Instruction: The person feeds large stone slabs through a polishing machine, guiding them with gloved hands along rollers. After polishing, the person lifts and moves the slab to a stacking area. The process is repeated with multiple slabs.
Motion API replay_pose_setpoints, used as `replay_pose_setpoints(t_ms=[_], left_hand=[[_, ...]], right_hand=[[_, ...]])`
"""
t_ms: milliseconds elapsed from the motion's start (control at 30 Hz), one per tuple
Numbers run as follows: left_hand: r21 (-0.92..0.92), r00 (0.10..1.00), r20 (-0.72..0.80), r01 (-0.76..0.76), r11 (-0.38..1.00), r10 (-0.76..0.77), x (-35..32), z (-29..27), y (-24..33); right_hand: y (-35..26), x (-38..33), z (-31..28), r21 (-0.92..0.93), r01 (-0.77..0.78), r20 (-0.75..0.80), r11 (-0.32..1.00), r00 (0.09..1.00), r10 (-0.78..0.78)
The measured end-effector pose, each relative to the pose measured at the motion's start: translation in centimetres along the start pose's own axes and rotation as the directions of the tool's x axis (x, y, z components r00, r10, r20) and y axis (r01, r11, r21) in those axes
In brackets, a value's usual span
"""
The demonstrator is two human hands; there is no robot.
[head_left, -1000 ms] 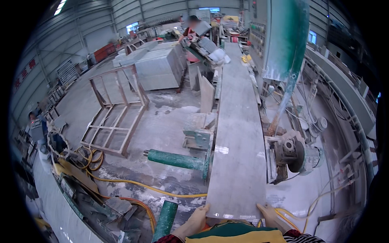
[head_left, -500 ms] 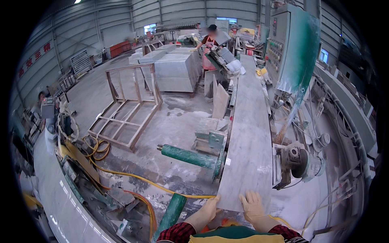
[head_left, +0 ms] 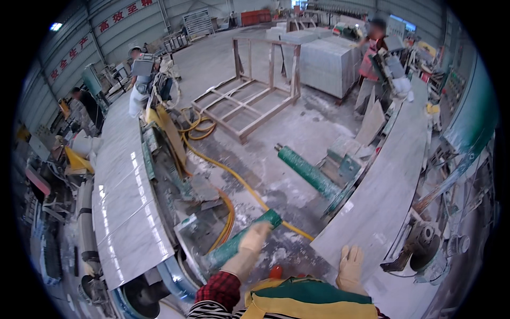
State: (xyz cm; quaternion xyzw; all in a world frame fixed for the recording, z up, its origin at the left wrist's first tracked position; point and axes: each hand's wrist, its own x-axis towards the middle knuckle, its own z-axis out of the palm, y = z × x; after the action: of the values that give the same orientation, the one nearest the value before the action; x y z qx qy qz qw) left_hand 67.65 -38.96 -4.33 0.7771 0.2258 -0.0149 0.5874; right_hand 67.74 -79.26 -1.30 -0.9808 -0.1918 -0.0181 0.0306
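The person's left hand [head_left: 249, 242], in a pale work glove, rests on the near green roller [head_left: 241, 244], which slants up from the low machine at the lower left toward the middle of the floor. The fingers lie over the roller's upper end; whether they wrap round it or only press on top is hard to tell from this angle, so the state of that grip cannot be told. The right hand [head_left: 350, 266], gloved the same way, lies flat and open on the near end of the long grey stone slab [head_left: 382, 186], fingers spread, holding nothing; it looks placed there to steady or guide the slab by its end.

The slab runs away from the person along the right side, its near corner just beside the right hand and its far end reaching toward a person in red [head_left: 372, 53] who stands at that end. A second green roller [head_left: 308, 173] juts out from under the slab's left edge, apparently to carry its weight. A yellow hose [head_left: 234, 175] snakes over the dusty floor between the rollers. On the left, polished pale slabs [head_left: 127, 196] lie in a row on another line, and a wooden frame [head_left: 255, 90] stands well apart on the floor behind.
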Motion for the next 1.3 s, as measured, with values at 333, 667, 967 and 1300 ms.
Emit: replay_pose_setpoints(t_ms=[333, 667, 967, 1300], left_hand=[[0.530, 0.337, -0.848, 0.521, 0.669, 0.409, -16.4, -22.0, -8.7], [0.468, 0.572, -0.820, 0.695, 0.545, -0.027, -19.2, -19.8, -13.0], [0.502, 0.506, -0.851, 0.710, 0.494, 0.138, -19.1, -18.4, -14.5], [0.492, 0.510, -0.854, 0.723, 0.485, 0.106, -18.7, -17.6, -13.4]], right_hand=[[1.2, 1.0, 0.3, -0.005, 0.068, -0.024, 0.998, 0.997, -0.068], [2.2, 1.5, 1.4, -0.044, 0.026, 0.042, 0.999, 0.999, -0.024], [2.5, 2.0, -0.1, -0.037, -0.002, 0.233, 0.999, 0.973, 0.011], [2.7, 2.9, -0.8, -0.018, -0.054, 0.264, 0.998, 0.963, 0.057]])
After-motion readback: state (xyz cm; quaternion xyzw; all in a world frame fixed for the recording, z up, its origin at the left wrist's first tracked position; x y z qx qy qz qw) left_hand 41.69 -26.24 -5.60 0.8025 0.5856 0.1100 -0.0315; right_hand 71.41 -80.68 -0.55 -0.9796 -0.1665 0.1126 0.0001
